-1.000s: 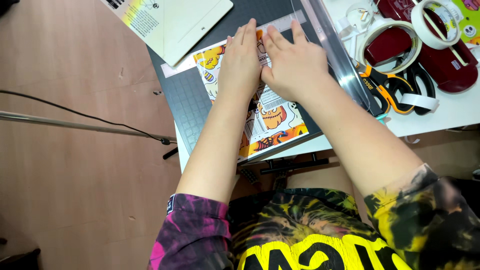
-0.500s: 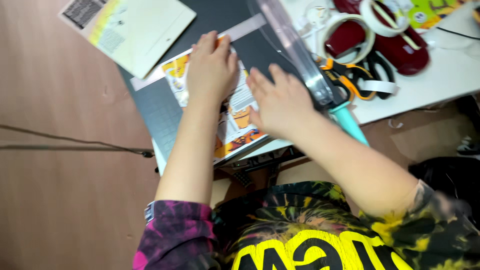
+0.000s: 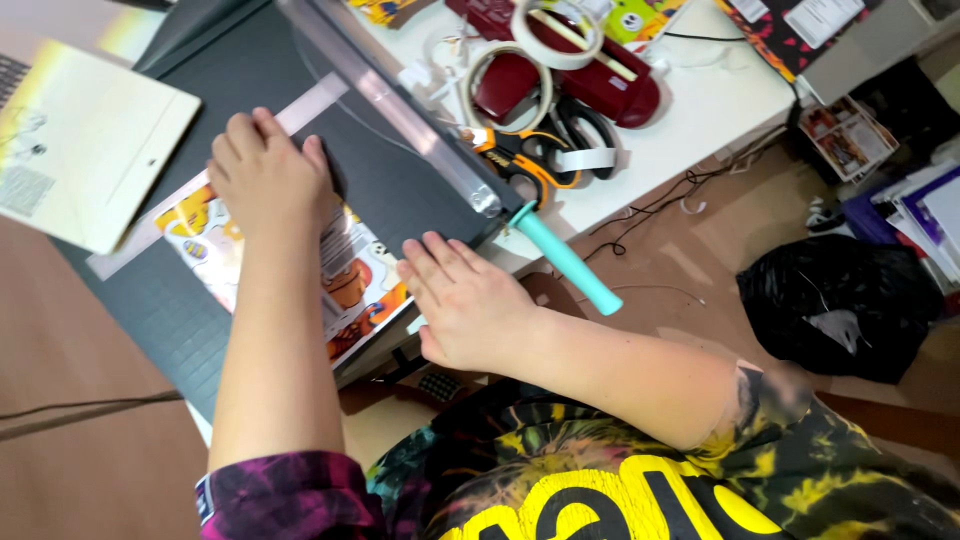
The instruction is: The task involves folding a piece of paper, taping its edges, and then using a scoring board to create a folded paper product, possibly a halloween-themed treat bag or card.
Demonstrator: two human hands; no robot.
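Two open, empty grips: left hand (image 3: pixel 268 178) flat on printed sheet (image 3: pixel 352 285), right hand (image 3: pixel 470 305) beside teal handle (image 3: pixel 565 262).

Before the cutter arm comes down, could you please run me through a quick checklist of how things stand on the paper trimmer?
1. Printed sheet lying flat on the dark trimmer base: ok.
2. Left hand pressing the sheet down: ok, palm flat on it.
3. Right hand on the teal handle: not ok, it rests at the base's near corner, apart from the handle.
4. Fingers away from the cutting edge: cannot tell, the right fingertips lie close to the clear rail.
5. Sheet squared to the grid: cannot tell, the arms hide much of it.
6. Scissors off the base: ok, they lie on the white table.
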